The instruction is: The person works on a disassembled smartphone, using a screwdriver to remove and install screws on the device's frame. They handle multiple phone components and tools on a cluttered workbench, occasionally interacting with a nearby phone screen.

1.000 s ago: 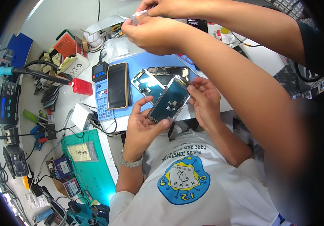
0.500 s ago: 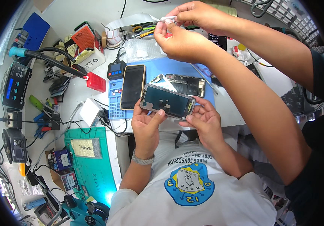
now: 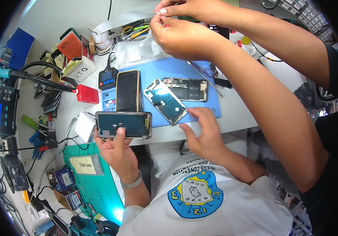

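My left hand [image 3: 118, 151] holds a phone screen assembly [image 3: 134, 122] by its lower edge, with the thumb over its dark back and a thin metal frame around it. My right hand [image 3: 205, 131] is open and holds nothing; its fingertips are beside a second phone screen [image 3: 168, 105], and I cannot tell whether they touch it. That screen lies slanted on the blue mat [image 3: 212, 110]. Behind it lies an opened phone [image 3: 182, 90] with its battery and inner parts showing. To the left, a dark phone with a gold edge [image 3: 127, 88] lies on the mat, partly behind the held screen.
A co-worker's hands [image 3: 179, 33] pinch something small and white above the far side. On the left stand a small black device [image 3: 107, 78], a red block on a cable [image 3: 87, 94], a white adapter [image 3: 85, 126] and a green mat [image 3: 98, 181]. Tweezers [image 3: 204, 70] lie right of the opened phone.
My left hand has carried the screen assembly to the left. My right hand has let go of it and opened. The second screen now shows fully. The co-worker's hands shifted slightly left.
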Available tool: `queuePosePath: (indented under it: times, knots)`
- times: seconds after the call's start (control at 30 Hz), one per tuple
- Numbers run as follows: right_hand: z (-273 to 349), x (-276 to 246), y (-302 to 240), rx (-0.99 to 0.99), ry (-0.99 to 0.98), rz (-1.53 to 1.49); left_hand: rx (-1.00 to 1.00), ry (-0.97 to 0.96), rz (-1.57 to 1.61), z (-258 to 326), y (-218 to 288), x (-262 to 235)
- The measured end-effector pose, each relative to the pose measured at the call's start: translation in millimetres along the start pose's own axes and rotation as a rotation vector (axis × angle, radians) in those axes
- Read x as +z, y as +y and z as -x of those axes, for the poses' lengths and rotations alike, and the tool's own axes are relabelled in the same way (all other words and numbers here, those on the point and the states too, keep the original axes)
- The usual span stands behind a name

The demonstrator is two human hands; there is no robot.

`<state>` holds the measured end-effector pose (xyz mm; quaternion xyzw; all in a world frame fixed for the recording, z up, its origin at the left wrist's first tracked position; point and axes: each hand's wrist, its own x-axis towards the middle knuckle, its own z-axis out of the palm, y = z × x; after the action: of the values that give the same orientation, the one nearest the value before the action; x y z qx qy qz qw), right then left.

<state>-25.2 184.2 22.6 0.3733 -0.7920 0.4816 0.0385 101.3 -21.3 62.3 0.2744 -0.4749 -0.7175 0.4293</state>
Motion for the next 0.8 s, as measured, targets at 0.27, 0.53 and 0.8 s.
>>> queuePosePath:
  times: [0.27, 0.53, 0.8]
  knots:
    - [-18.5, 28.9, -9.1, 0.054, -0.102, 0.165, -0.011, 0.007, 0.045, -8.4, -6.5, -4.0]
    - [-25.9, 24.5, -17.0, 0.082, -0.112, 0.176, -0.050, 0.004, 0.050, -12.0, -10.1, -6.9]
    - [-24.6, -11.2, -12.7, 0.035, -0.233, 0.177, -0.055, -0.021, 0.088, -14.8, -15.5, -10.6]
